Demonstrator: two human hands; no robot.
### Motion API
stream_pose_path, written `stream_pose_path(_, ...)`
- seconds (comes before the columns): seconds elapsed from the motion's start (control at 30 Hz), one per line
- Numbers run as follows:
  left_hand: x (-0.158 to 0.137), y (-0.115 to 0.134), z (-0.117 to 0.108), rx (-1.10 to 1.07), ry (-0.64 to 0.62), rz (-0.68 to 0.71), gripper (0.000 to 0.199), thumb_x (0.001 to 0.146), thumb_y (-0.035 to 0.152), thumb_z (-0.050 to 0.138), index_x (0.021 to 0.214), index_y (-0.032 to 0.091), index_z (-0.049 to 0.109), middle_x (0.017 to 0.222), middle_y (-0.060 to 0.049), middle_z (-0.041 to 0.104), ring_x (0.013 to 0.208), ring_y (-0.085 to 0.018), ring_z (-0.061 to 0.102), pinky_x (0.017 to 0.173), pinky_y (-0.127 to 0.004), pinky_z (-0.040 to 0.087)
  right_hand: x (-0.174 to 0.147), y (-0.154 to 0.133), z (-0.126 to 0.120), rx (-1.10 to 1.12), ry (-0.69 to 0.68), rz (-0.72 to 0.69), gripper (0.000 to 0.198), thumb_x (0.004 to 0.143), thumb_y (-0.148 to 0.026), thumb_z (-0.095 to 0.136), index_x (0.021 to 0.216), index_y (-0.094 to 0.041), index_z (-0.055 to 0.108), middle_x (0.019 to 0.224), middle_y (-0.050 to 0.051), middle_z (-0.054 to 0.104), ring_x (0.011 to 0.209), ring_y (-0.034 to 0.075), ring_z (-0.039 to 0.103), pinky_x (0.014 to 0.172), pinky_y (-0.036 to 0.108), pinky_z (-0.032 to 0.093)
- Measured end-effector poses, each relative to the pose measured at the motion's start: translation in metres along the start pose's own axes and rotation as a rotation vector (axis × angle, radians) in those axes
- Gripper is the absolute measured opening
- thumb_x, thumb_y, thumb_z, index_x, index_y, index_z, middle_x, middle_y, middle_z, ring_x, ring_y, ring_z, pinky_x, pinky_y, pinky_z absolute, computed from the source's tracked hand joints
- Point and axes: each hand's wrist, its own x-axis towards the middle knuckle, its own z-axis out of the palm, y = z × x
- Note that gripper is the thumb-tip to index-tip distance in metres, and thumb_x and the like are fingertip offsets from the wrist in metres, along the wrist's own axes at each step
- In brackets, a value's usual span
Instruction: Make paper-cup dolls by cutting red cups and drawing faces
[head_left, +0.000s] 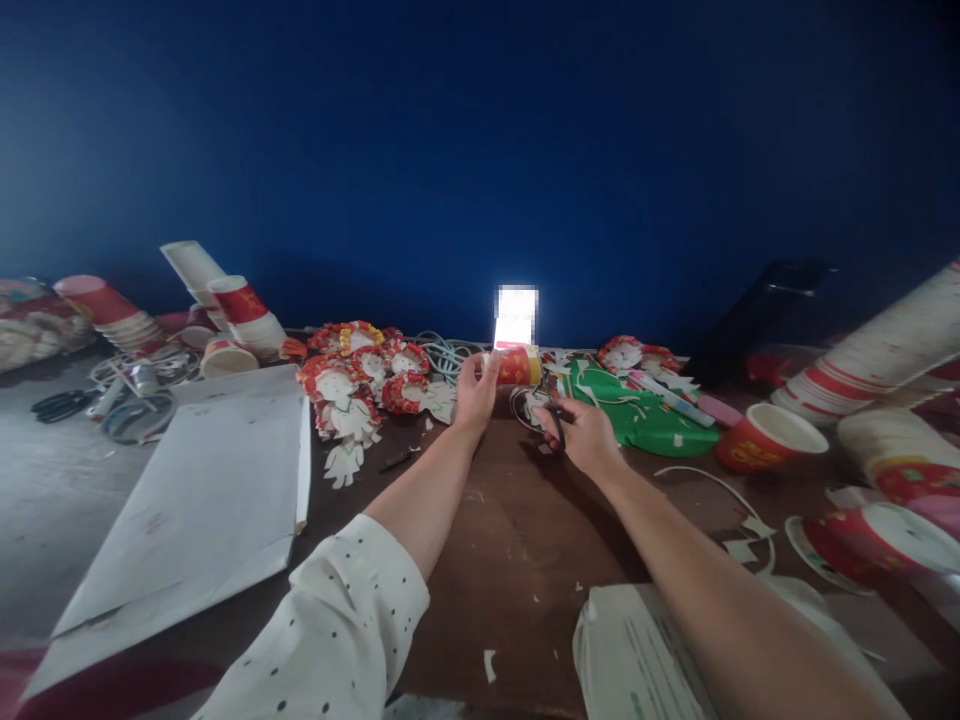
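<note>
A red and yellow paper cup [519, 366] lies on its side in the air above the table, with my left hand [477, 388] closed around its left end. Just to the right, my right hand [587, 434] is closed on dark-handled scissors [557, 428]. The scissors' blades are hard to make out, and I cannot tell whether they touch the cup. Behind the cup glows a bright, partly blurred phone screen [515, 315]. Several red-and-white cut-paper figures [346, 400] are piled to the left of my left hand.
A white board [202, 480] lies at the left. Stacked paper cups [247, 315] lean behind it, and more stacked cups [877, 350] stand at the right. A green sheet [645, 415] lies beyond my right hand. Paper scraps [490, 665] dot the brown table [495, 560].
</note>
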Motion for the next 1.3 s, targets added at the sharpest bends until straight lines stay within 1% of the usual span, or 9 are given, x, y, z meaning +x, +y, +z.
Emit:
stream_pose_path(0.13, 0.002, -0.003, 0.000, 0.022, 0.013, 0.034, 0.039, 0.076, 0.053, 0.062, 0.093, 0.018, 0.063, 0.081, -0.003, 0.060, 0.075, -0.014, 0.056, 0.068, -0.024, 0.046, 0.002, 0.005, 0.000, 0.045, -0.015, 0.010, 0.040, 0.065, -0.054, 0.072, 0.082, -0.018, 0.069, 0.052, -0.001, 0.061, 0.044, 0.013, 0.054, 0.044, 0.025, 0.046)
stream_pose_path(0.27, 0.002, -0.006, 0.003, 0.025, -0.043, 0.098, 0.038, 0.076, 0.051, 0.063, 0.097, 0.019, 0.063, 0.082, -0.002, 0.060, 0.073, -0.013, 0.055, 0.068, -0.024, 0.046, 0.006, 0.006, -0.003, 0.038, 0.012, 0.039, 0.042, 0.064, -0.055, 0.071, 0.084, -0.018, 0.068, 0.054, 0.001, 0.063, 0.044, 0.014, 0.056, 0.042, 0.024, 0.044)
stream_pose_path(0.33, 0.001, -0.005, 0.003, 0.043, -0.062, 0.124, 0.038, 0.076, 0.049, 0.063, 0.097, 0.018, 0.064, 0.083, -0.003, 0.061, 0.073, -0.013, 0.055, 0.069, -0.023, 0.046, 0.007, 0.006, -0.004, 0.036, 0.020, 0.031, 0.042, 0.064, -0.056, 0.071, 0.083, -0.018, 0.068, 0.055, 0.001, 0.063, 0.044, 0.014, 0.056, 0.042, 0.024, 0.043)
stream_pose_path(0.5, -0.002, -0.001, 0.002, 0.067, -0.049, 0.146, 0.035, 0.077, 0.047, 0.063, 0.097, 0.018, 0.064, 0.083, -0.002, 0.061, 0.072, -0.012, 0.054, 0.068, -0.022, 0.044, 0.007, 0.005, -0.006, 0.024, 0.013, -0.004, 0.041, 0.066, -0.056, 0.070, 0.079, -0.017, 0.068, 0.050, -0.001, 0.059, 0.042, 0.013, 0.053, 0.041, 0.023, 0.041)
stream_pose_path(0.7, 0.000, -0.004, 0.001, 0.067, -0.043, 0.177, 0.039, 0.079, 0.048, 0.061, 0.103, 0.018, 0.062, 0.092, -0.004, 0.063, 0.077, -0.013, 0.055, 0.072, -0.025, 0.045, 0.004, 0.001, -0.006, -0.028, 0.010, -0.021, 0.041, 0.067, -0.057, 0.068, 0.078, -0.017, 0.068, 0.049, -0.001, 0.058, 0.040, 0.012, 0.052, 0.040, 0.023, 0.040)
stream_pose_path(0.83, 0.000, -0.005, 0.001, 0.012, -0.022, 0.148, 0.045, 0.078, 0.052, 0.060, 0.105, 0.016, 0.059, 0.099, -0.007, 0.062, 0.086, -0.016, 0.057, 0.078, -0.028, 0.045, 0.001, -0.004, -0.005, -0.037, 0.001, -0.011, 0.042, 0.068, -0.057, 0.069, 0.080, -0.017, 0.069, 0.048, -0.001, 0.057, 0.040, 0.012, 0.051, 0.040, 0.022, 0.040)
stream_pose_path(1.07, -0.001, -0.001, -0.002, 0.152, 0.030, 0.126, 0.047, 0.078, 0.058, 0.056, 0.096, 0.015, 0.060, 0.087, -0.005, 0.061, 0.083, -0.016, 0.056, 0.077, -0.029, 0.044, -0.002, -0.003, 0.003, 0.011, -0.030, 0.008, 0.038, 0.065, -0.054, 0.072, 0.075, -0.018, 0.068, 0.050, -0.001, 0.059, 0.041, 0.011, 0.053, 0.042, 0.022, 0.045)
stream_pose_path(1.2, -0.002, -0.002, 0.000, 0.151, -0.025, 0.138, 0.045, 0.079, 0.053, 0.057, 0.101, 0.015, 0.060, 0.089, -0.005, 0.063, 0.082, -0.016, 0.057, 0.076, -0.028, 0.045, 0.001, 0.003, 0.002, 0.059, -0.031, 0.031, 0.040, 0.064, -0.054, 0.073, 0.080, -0.017, 0.068, 0.052, -0.001, 0.061, 0.043, 0.013, 0.055, 0.043, 0.023, 0.046)
stream_pose_path(1.3, -0.004, -0.001, 0.001, 0.168, -0.072, 0.161, 0.044, 0.078, 0.050, 0.060, 0.106, 0.016, 0.060, 0.092, -0.006, 0.064, 0.082, -0.016, 0.058, 0.076, -0.027, 0.046, 0.004, 0.004, -0.001, 0.066, 0.001, 0.042, 0.044, 0.063, -0.056, 0.072, 0.084, -0.017, 0.068, 0.054, 0.001, 0.062, 0.043, 0.014, 0.056, 0.040, 0.023, 0.044)
